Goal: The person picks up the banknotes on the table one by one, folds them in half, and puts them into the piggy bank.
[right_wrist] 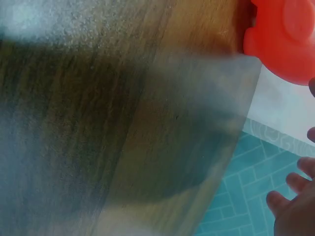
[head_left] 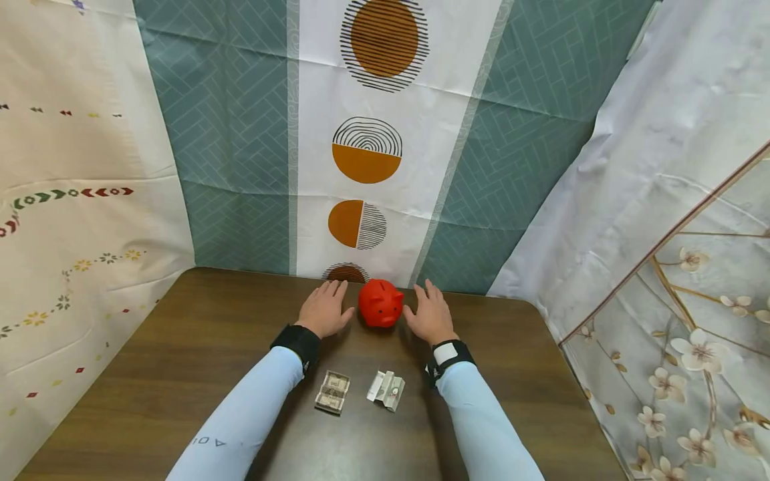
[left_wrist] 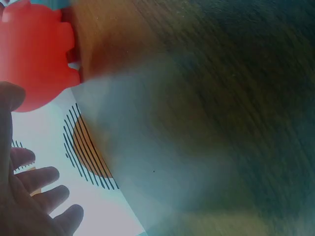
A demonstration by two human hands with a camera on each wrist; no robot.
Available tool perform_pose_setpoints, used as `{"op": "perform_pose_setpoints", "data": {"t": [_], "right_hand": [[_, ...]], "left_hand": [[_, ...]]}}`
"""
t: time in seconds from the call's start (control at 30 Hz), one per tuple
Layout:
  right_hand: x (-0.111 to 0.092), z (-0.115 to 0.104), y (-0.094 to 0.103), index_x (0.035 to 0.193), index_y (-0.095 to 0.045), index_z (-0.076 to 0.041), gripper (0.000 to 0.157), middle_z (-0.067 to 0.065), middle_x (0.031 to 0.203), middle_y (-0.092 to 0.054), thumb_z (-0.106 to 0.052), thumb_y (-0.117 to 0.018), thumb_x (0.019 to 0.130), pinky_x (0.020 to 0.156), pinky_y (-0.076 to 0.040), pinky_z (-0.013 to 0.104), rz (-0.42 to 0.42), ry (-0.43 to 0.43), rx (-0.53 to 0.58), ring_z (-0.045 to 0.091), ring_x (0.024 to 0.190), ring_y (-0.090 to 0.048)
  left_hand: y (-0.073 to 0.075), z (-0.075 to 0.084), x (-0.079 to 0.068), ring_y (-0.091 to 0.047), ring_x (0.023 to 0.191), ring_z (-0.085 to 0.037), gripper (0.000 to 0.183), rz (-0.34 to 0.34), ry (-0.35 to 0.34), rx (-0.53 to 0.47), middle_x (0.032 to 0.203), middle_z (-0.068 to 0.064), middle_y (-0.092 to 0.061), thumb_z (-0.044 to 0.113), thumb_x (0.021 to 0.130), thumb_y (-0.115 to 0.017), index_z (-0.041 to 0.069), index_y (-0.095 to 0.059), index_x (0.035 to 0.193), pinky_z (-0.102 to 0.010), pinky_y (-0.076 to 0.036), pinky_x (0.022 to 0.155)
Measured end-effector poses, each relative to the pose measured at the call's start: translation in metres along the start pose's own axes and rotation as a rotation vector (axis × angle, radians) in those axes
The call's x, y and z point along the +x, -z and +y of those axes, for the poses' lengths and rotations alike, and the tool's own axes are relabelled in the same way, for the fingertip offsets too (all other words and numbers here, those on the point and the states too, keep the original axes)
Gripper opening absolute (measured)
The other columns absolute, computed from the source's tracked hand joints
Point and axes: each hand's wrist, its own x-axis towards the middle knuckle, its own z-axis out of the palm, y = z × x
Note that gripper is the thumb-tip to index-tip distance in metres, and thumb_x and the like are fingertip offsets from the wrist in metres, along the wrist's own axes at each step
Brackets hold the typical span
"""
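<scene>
A red piggy bank (head_left: pixel 381 302) stands near the table's far edge, its snout toward me and a dark slot on its top. My left hand (head_left: pixel 323 310) is just left of it, fingers spread and nearly straight, with a small gap at the thumb. On the other side my right hand (head_left: pixel 432 315) is held the same way, thumb close to the pig. Neither hand holds anything. Closer to me, between the forearms, lie two creased banknotes: a brownish banknote (head_left: pixel 333 393) on the left and a paler, pleated banknote (head_left: pixel 386 390) on the right.
The brown wooden table (head_left: pixel 198 361) runs back to a hanging cloth (head_left: pixel 240 167) with green panels and orange circles. Patterned cloth (head_left: pixel 90 220) hangs along the left side, and a flowered white cloth (head_left: pixel 680 361) along the right.
</scene>
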Motion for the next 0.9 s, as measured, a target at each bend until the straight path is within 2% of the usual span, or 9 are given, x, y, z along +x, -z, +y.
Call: {"op": "perform_pose_setpoints", "data": {"t": [0.13, 0.27, 0.37, 0.53, 0.63, 0.77, 0.83, 0.9], "right_hand": [[-0.004, -0.001, -0.001, 0.144, -0.055, -0.005, 0.055, 0.02, 0.157, -0.043, -0.036, -0.062, 0.099, 0.116, -0.041, 0.057, -0.028, 0.027, 0.002, 0.04, 0.145, -0.041], [-0.012, -0.001, -0.002, 0.131, -0.065, -0.004, 0.045, 0.019, 0.141, -0.055, -0.034, -0.065, 0.097, 0.109, -0.048, 0.053, -0.064, 0.055, -0.014, 0.038, 0.131, -0.051], [-0.02, -0.001, -0.001, 0.123, -0.07, -0.007, 0.037, 0.017, 0.13, -0.061, -0.033, -0.067, 0.096, 0.102, -0.05, 0.054, -0.075, 0.062, -0.033, 0.037, 0.122, -0.056], [-0.037, -0.003, 0.005, 0.107, -0.076, -0.012, 0.022, 0.009, 0.105, -0.067, -0.029, -0.07, 0.094, 0.088, -0.049, 0.051, -0.086, 0.103, -0.021, 0.031, 0.105, -0.064], [-0.047, -0.004, 0.006, 0.099, -0.078, -0.014, 0.014, 0.002, 0.092, -0.063, -0.025, -0.071, 0.093, 0.081, -0.051, 0.042, -0.099, 0.159, 0.059, 0.024, 0.091, -0.063], [-0.061, -0.008, 0.005, 0.094, -0.079, -0.014, 0.011, -0.002, 0.085, -0.062, -0.022, -0.072, 0.094, 0.073, -0.05, 0.031, -0.164, 0.249, 0.205, 0.018, 0.083, -0.06], [-0.068, -0.01, 0.003, 0.093, -0.079, -0.015, 0.011, -0.003, 0.086, -0.062, -0.023, -0.072, 0.094, 0.072, -0.049, 0.028, -0.207, 0.279, 0.236, 0.015, 0.081, -0.059], [-0.074, -0.011, 0.001, 0.093, -0.08, -0.015, 0.011, -0.004, 0.087, -0.062, -0.023, -0.071, 0.094, 0.072, -0.048, 0.027, -0.245, 0.297, 0.241, 0.013, 0.081, -0.057]], "left_hand": [[-0.002, 0.003, -0.004, -0.051, 0.137, -0.04, 0.059, 0.017, -0.01, 0.02, 0.145, -0.022, -0.056, 0.037, 0.103, -0.056, 0.0, -0.047, 0.149, -0.051, -0.044, 0.115], [-0.005, 0.01, -0.016, -0.062, 0.117, -0.039, 0.043, 0.005, -0.041, 0.025, 0.126, -0.02, -0.066, 0.033, 0.102, -0.058, -0.002, -0.064, 0.127, -0.052, -0.054, 0.099], [-0.007, 0.017, -0.024, -0.065, 0.108, -0.039, 0.036, 0.01, -0.086, 0.009, 0.116, -0.019, -0.068, 0.03, 0.1, -0.061, -0.002, -0.068, 0.116, -0.052, -0.057, 0.094], [-0.009, 0.031, -0.036, -0.068, 0.105, -0.035, 0.034, 0.029, -0.206, -0.064, 0.113, -0.017, -0.071, 0.026, 0.098, -0.065, -0.001, -0.069, 0.119, -0.048, -0.057, 0.094], [-0.008, 0.043, -0.044, -0.067, 0.103, -0.029, 0.034, -0.029, -0.31, -0.126, 0.111, -0.012, -0.071, 0.027, 0.098, -0.067, 0.001, -0.07, 0.12, -0.043, -0.057, 0.093], [-0.008, 0.061, -0.055, -0.057, 0.098, -0.022, 0.041, -0.19, -0.46, -0.137, 0.106, -0.004, -0.064, 0.035, 0.097, -0.07, 0.007, -0.069, 0.127, -0.036, -0.051, 0.086], [-0.009, 0.07, -0.06, -0.052, 0.099, -0.021, 0.047, -0.253, -0.502, -0.106, 0.106, -0.002, -0.059, 0.041, 0.094, -0.071, 0.011, -0.068, 0.13, -0.034, -0.047, 0.085], [-0.009, 0.077, -0.064, -0.05, 0.1, -0.02, 0.052, -0.28, -0.513, -0.08, 0.106, -0.001, -0.058, 0.047, 0.092, -0.073, 0.013, -0.068, 0.13, -0.034, -0.046, 0.086]]}}
